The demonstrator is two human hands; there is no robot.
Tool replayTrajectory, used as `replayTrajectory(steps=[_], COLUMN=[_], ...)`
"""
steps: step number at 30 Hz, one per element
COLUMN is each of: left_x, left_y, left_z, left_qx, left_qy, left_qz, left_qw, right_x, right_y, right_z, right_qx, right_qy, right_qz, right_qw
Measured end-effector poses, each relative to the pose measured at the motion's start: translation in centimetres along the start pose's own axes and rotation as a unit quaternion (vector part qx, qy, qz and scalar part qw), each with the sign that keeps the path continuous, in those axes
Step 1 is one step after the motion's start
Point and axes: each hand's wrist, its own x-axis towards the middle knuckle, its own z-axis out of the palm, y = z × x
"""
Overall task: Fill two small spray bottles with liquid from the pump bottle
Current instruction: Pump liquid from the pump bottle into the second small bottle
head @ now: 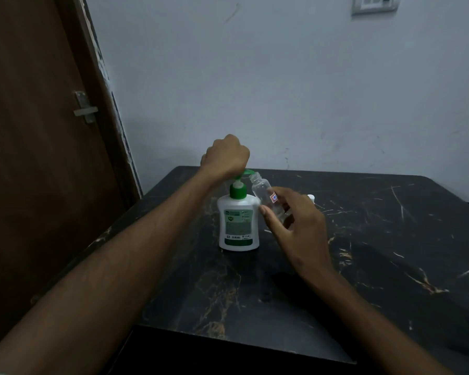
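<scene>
Right hand fingers pinch tilted spray bottle; left hand, fingers curled, presses pump bottle.

Black marble-patterned table — pale and tan veining across its top. Brown wooden door at left, fitted with a metal latch. Pale wall behind, scuffed — switch plate at upper right.
</scene>
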Motion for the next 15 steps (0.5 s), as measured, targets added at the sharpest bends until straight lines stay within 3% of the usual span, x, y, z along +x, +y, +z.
replayTrajectory(steps=[15], left_x=[-0.5], left_y=[0.2], left_z=[0.2], left_qx=[0.067], left_qy=[-0.052], left_qz=[0.030], left_qw=[0.996], right_x=[-0.4], right_y=[1.1], right_z=[0.1], right_qx=[0.020], right_qy=[0.020], right_qz=[-0.024], right_qw=[0.999])
